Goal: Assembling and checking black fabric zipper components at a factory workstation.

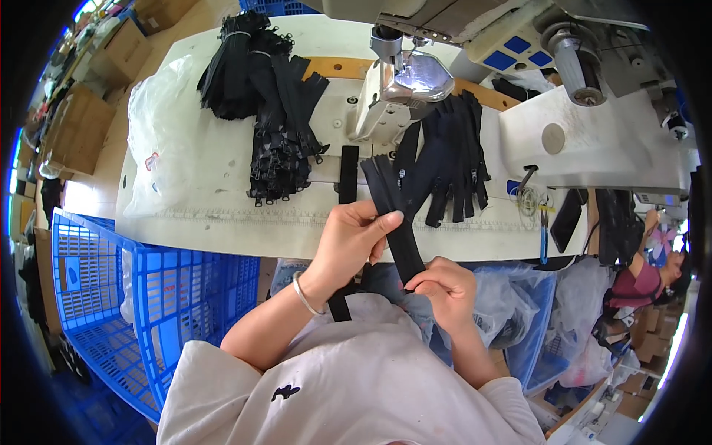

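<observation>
A black zipper (404,248) stretches between my two hands over the front edge of the sewing table. My left hand (354,236) pinches it near the middle, thumb on top. Its lower end is closed between the thumb and fingers of my right hand (447,288). The zipper's far end points toward the sewing machine (389,96), whose lamp is lit. A black strip (348,178) lies on the table just beyond my left hand and passes beneath it. More black zippers (449,159) are spread to the right of the machine head.
Bundled black zippers (278,119) with sliders lie at the back left, beside a clear plastic bag (159,141). Blue-handled snips (544,233) and a dark phone-like slab (569,220) rest at the right. A blue crate (189,311) stands front left. Another person (638,282) sits far right.
</observation>
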